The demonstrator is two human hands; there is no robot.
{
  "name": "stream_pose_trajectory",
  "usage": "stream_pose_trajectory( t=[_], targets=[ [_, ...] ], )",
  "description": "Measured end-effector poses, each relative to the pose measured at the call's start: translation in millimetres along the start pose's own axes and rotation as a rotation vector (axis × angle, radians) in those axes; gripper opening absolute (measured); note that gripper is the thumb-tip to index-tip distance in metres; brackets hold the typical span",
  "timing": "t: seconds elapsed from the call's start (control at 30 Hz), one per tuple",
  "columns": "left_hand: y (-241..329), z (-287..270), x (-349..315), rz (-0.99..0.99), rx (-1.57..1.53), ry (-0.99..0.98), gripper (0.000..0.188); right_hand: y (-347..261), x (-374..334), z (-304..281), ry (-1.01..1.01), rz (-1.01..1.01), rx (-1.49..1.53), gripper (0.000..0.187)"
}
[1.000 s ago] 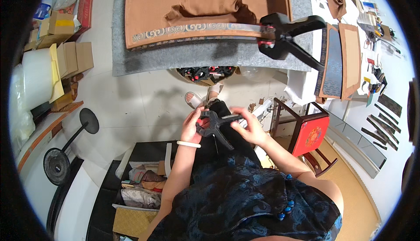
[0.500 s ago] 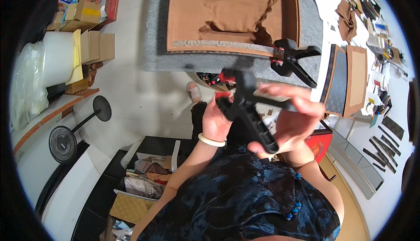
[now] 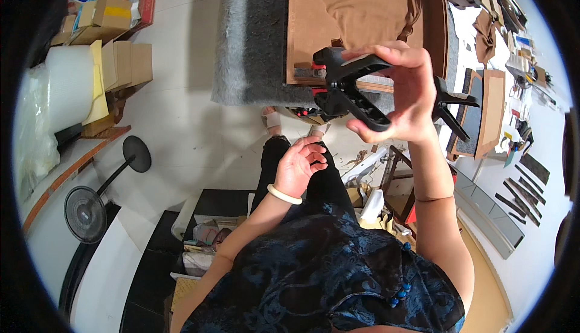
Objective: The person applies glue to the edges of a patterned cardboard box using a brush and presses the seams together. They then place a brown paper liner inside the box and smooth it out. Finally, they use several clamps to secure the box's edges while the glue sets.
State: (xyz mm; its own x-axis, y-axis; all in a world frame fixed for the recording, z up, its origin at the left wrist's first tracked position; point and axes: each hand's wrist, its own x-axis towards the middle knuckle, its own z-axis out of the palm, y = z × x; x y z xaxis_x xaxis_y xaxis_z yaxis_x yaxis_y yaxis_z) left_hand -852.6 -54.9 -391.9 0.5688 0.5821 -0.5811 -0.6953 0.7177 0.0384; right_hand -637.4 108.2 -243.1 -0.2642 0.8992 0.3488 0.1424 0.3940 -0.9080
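At left, my left grip [image 3: 299, 168] is hanging empty and loosely curled, nearer than the grey-covered bench [image 3: 248, 82]. Rightward, a black clamp [image 3: 338, 85] is straddling the brown panel's [image 3: 308, 31] near edge; I am not discerning contact. My right grip [image 3: 412, 94] is holding its handles. Another clamp [image 3: 443, 100] is showing beyond.

R hand [image 3: 414, 88] now has blk clamp [image 3: 353, 91] up @ near edge of brown panel [image 3: 307, 25]; L hand [image 3: 298, 168] off it, empty, body-side of panel.
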Motion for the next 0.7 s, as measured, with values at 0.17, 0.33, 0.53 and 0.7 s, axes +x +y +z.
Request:
stream_pose_trajectory(
  t=[0.17,0.33,0.53,0.7],
  targets=[
    [18.0,-4.7,-3.1,-0.025,0.012,-0.010,0.044,4.7,-1.2,8.1,0.023,-0.029,-0.072,0.085],
    [22.1,-13.9,-8.1,-0.058,0.042,0.015,0.044,-3.7,-6.5,7.2,-0.071,0.024,-0.217,0.107],
    [-0.5,-44.0,-4.5,0.005,0.059,0.094,0.040,-3.2,-47.8,10.0,0.381,-0.162,-0.216,0.100],
    [-32.9,-87.2,-2.0,0.036,0.004,0.265,0.035,97.0,-210.7,40.3,0.576,0.231,-0.534,0.016]
  ],
)
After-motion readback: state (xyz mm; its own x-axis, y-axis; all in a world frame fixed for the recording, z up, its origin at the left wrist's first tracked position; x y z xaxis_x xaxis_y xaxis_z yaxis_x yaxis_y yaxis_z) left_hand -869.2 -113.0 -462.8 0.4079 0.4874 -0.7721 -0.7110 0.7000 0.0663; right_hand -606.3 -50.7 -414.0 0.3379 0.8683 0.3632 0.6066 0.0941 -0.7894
